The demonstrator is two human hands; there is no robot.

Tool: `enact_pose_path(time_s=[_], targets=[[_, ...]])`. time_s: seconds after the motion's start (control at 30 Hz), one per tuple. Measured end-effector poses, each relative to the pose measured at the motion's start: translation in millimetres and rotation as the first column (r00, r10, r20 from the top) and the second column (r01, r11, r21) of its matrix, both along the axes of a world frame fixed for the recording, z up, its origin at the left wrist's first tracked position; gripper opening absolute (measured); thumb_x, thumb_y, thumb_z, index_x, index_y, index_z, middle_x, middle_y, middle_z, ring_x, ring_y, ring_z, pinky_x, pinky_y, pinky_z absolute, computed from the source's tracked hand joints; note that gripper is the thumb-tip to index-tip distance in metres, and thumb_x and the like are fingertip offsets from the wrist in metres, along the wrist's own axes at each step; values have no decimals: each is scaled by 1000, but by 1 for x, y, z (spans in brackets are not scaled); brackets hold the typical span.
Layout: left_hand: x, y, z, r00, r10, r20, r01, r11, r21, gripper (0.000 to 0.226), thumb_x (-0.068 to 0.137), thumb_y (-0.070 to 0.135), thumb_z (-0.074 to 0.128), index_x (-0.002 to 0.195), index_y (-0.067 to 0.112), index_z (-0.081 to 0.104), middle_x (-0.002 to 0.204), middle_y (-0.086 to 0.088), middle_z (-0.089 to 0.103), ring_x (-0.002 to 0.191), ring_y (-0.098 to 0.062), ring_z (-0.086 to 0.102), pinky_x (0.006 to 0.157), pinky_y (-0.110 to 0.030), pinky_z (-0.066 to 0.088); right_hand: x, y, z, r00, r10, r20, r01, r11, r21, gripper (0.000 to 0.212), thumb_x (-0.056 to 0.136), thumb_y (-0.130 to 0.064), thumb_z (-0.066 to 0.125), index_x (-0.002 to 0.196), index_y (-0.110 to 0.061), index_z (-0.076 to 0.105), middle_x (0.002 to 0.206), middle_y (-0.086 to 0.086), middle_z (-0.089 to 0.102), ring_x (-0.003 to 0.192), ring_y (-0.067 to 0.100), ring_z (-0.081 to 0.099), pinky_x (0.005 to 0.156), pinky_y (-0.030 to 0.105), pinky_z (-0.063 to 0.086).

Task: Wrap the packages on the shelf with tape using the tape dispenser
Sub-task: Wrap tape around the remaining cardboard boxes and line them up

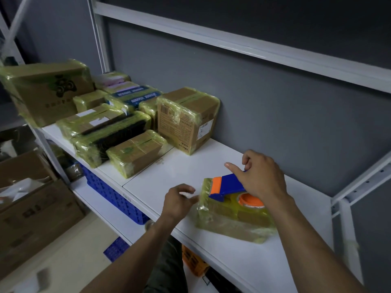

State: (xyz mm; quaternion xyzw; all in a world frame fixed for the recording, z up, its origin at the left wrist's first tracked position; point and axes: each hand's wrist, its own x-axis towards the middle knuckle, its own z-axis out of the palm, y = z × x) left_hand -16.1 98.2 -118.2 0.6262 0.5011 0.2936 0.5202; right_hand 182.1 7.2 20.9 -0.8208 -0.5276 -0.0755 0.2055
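Blue tape dispenser in the right grip — atop the package.

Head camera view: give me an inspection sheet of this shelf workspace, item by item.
Surface: white shelf.
Job's things: package wrapped in yellowish tape; blue-and-orange tape dispenser on top of it.
Clutter: wrapped packages stacked at the shelf's left end.
Hands: right hand grips the tape dispenser; left hand at the package's left edge, grip blurred.
Cables: nothing seen.
Surroundings: grey wall, blue crate below, cardboard boxes at lower left.
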Motion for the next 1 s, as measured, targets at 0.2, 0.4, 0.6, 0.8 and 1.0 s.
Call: enact_pose_path(time_s=[0.2, 0.4, 0.6, 0.8, 1.0], targets=[[1, -18, 12, 965, -198, 172, 223, 965, -138, 39, 102, 53, 50, 87, 32, 80, 95, 9, 78, 88, -3, 73, 73, -20, 56, -10, -8, -3, 993, -15, 120, -6, 985, 174, 54, 92, -69, 60, 62, -25, 51, 61, -8, 57, 60, 14, 55, 54, 25, 42], [-3, -26, 7, 854, -520, 22, 506, 839, 201, 65, 88, 73, 57, 142, 72, 22, 133, 40, 52, 125, 8, 52, 93, -9, 47, -10, -18, -1, 990, 6, 139, -25, 991, 134, 50, 94, -68, 51, 66, -26, 52, 66, -5, 69, 64, 14, 65, 55, 24, 45], [-8, -20, 7, 894, -446, 31, 433, 881, 189, 51, 95, 66, 48, 141, 72, 26, 129, 42, 53, 126, 5, 52, 87, 2, 40, 1, -44, -10, 982, 175, -75, -172, 984, 44, 32, 95, -51, 61, 117, -31, 73, 115, -16, 75, 103, 7, 67, 74, 21, 55], [-16, -3, 2, 918, -395, -41, 377, 833, 406, 49, 106, 40, 40, 147, 63, 29, 160, 27, 27, 149, 0, 24, 115, -21, 35, 10, -45, -13, 841, 232, -489, -271, 962, -10, 43, 100, -57, 53, 142, -49, 55, 129, -27, 60, 120, -4, 57, 91, 23, 56], [-24, 14, -4, 921, -355, -161, 386, 778, 496, 48, 100, 47, 49, 148, 53, 41, 157, 24, 38, 143, -2, 39, 111, -33, 47, -1, -38, -16, 703, 260, -662, -260, 960, 100, 44, 84, -73, 58, 127, -66, 56, 117, -38, 65, 112, -12, 61, 82, 13, 55]])
